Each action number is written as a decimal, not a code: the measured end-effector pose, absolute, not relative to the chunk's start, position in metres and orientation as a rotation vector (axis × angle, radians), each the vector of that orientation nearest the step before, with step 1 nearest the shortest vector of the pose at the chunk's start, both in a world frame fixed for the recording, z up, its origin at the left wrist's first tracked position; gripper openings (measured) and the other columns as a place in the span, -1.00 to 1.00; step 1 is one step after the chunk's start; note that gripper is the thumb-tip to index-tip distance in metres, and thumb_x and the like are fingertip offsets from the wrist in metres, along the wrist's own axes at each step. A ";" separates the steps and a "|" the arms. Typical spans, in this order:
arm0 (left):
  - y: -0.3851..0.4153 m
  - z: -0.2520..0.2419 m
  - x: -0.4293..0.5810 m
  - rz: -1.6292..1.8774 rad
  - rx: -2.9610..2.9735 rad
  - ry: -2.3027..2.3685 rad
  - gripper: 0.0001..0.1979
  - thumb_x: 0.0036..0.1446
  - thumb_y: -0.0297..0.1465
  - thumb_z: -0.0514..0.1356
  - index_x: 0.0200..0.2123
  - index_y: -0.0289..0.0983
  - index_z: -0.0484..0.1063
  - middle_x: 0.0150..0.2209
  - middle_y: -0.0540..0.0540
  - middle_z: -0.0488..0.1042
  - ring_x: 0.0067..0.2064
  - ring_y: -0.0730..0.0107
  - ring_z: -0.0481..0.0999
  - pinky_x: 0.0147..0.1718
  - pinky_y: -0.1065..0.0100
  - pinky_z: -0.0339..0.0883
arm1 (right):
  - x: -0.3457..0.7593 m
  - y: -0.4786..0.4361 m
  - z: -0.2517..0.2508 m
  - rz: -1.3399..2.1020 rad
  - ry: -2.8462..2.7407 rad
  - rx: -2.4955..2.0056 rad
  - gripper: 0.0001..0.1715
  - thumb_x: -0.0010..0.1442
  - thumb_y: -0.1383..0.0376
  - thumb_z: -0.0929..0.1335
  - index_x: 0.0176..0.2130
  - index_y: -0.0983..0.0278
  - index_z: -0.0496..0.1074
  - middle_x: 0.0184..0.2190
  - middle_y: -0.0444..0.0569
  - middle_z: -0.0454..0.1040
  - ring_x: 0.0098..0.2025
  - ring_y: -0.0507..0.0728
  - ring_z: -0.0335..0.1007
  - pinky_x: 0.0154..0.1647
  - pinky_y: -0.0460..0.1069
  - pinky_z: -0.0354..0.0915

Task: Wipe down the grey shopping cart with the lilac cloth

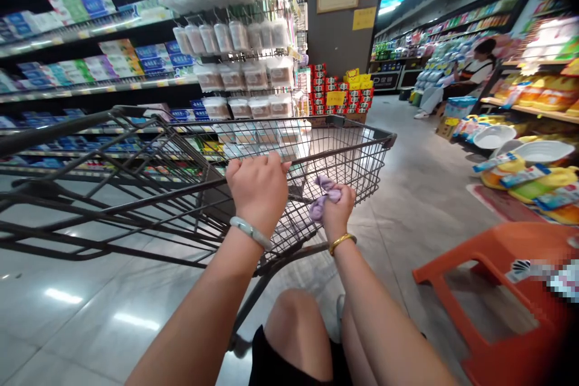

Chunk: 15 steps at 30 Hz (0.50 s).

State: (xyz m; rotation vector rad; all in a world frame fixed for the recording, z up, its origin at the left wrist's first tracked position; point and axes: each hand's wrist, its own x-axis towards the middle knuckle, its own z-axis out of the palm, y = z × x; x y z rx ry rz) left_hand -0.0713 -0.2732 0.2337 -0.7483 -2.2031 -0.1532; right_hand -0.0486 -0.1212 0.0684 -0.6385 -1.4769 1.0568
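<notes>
A dark metal shopping cart (357, 151) stands side-on before me, its wire basket showing nothing inside. My left hand (259, 187), with a pale bangle at the wrist, is wrapped over the cart's top side rail, knuckles up. Lower and to the right, my right hand (338, 212) is closed around a bunched purple cloth (320, 205), held against or close to the wire side; whether they touch I cannot tell. A gold bangle circles that wrist. The fingertips of my right hand are hidden behind the cloth.
Shelves of packaged goods (149, 66) line the left, with hanging packs at their end. Red boxes (335, 96) are stacked by a pillar. An orange plastic stool (493, 253) stands close on my right. Bottles and white basins (543, 151) sit beyond it. A person (474, 72) sits farther back.
</notes>
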 end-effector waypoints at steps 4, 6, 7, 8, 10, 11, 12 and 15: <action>-0.268 0.234 -0.064 -0.181 -0.771 -2.219 -0.67 0.46 -0.22 -0.05 -0.25 -0.21 0.41 -0.41 -0.10 0.52 -0.23 0.12 0.47 -0.09 0.04 0.07 | -0.047 -0.134 0.064 1.022 -1.539 -0.555 -0.78 -0.01 0.39 0.28 -0.30 0.18 0.38 -0.17 -0.06 0.30 -0.05 0.19 0.29 0.14 0.16 0.25; -0.266 0.234 -0.062 -0.221 -0.793 -2.236 -0.65 0.46 -0.21 -0.05 -0.28 -0.21 0.42 -0.38 -0.11 0.52 -0.20 0.12 0.47 -0.06 0.04 0.07 | -0.046 -0.133 0.064 1.021 -1.571 -0.510 -0.76 -0.02 0.40 0.28 -0.29 0.18 0.38 -0.17 -0.06 0.30 -0.05 0.18 0.30 0.13 0.14 0.27; -0.265 0.234 -0.061 -0.232 -0.800 -2.244 -0.63 0.47 -0.21 -0.06 -0.28 -0.20 0.43 -0.38 -0.11 0.52 -0.20 0.13 0.47 -0.05 0.04 0.08 | -0.045 -0.129 0.064 1.025 -1.574 -0.508 -0.74 -0.04 0.41 0.27 -0.29 0.18 0.37 -0.15 -0.06 0.30 -0.06 0.18 0.31 0.12 0.13 0.27; -0.265 0.234 -0.061 -0.232 -0.802 -2.247 -0.62 0.47 -0.21 -0.07 -0.28 -0.20 0.43 -0.38 -0.11 0.52 -0.19 0.13 0.48 -0.04 0.04 0.08 | -0.044 -0.122 0.064 1.031 -1.566 -0.522 -0.72 -0.06 0.43 0.27 -0.29 0.19 0.36 -0.14 -0.06 0.30 -0.05 0.17 0.31 0.11 0.12 0.27; -0.266 0.236 -0.059 -0.188 -0.814 -2.240 -0.63 0.47 -0.24 -0.08 -0.26 -0.20 0.46 -0.37 -0.11 0.53 -0.18 0.13 0.50 -0.04 0.04 0.12 | -0.042 -0.111 0.064 1.037 -1.532 -0.582 -0.69 -0.09 0.45 0.25 -0.28 0.19 0.35 -0.12 -0.05 0.28 -0.05 0.17 0.29 0.11 0.13 0.26; -0.268 0.238 -0.058 -0.153 -0.834 -2.235 -0.65 0.46 -0.29 -0.06 -0.24 -0.20 0.48 -0.35 -0.11 0.55 -0.17 0.12 0.52 -0.04 0.05 0.14 | -0.041 -0.108 0.064 1.038 -1.520 -0.605 -0.68 -0.09 0.45 0.25 -0.28 0.20 0.34 -0.11 -0.04 0.28 -0.05 0.17 0.28 0.10 0.14 0.25; -0.271 0.241 -0.056 -0.117 -0.872 -2.234 -0.69 0.44 -0.36 -0.03 -0.18 -0.20 0.51 -0.32 -0.12 0.57 -0.16 0.11 0.54 -0.05 0.07 0.16 | -0.040 -0.109 0.064 1.042 -1.520 -0.613 -0.69 -0.08 0.45 0.25 -0.27 0.20 0.34 -0.12 -0.05 0.28 -0.06 0.17 0.27 0.09 0.14 0.26; -0.289 0.254 -0.050 -0.062 -1.057 -2.237 -0.58 0.27 -0.58 0.03 0.09 -0.22 0.51 -0.11 -0.13 0.63 -0.08 0.14 0.57 -0.09 0.16 0.24 | -0.037 -0.130 0.062 1.057 -1.591 -0.530 -0.76 -0.03 0.42 0.28 -0.29 0.19 0.37 -0.16 -0.06 0.31 -0.10 0.17 0.29 0.02 0.12 0.29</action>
